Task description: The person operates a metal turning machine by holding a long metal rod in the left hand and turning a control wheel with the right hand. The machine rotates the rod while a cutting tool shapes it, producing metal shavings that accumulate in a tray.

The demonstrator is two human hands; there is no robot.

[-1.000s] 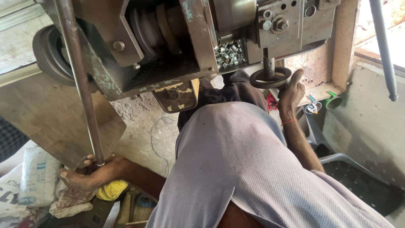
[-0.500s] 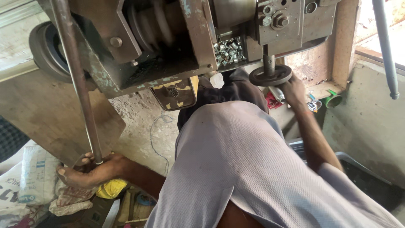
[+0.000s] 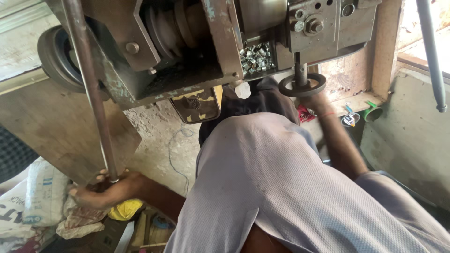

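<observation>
right hand: shifted off rim, now gripping underside of black handwheel | left hand: unchanged, clamped on long steel lever | machine feed adjustment apparently underway

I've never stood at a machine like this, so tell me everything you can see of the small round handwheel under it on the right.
The handwheel is a small dark metal ring, worn and dull, with a hub at its middle. It sits on a short upright shaft that comes down from the grey metal machine body, and it lies roughly level, seen slightly from above. The person's right hand is on its near rim, fingers partly hidden behind it. Whether it is turning cannot be told.
</observation>
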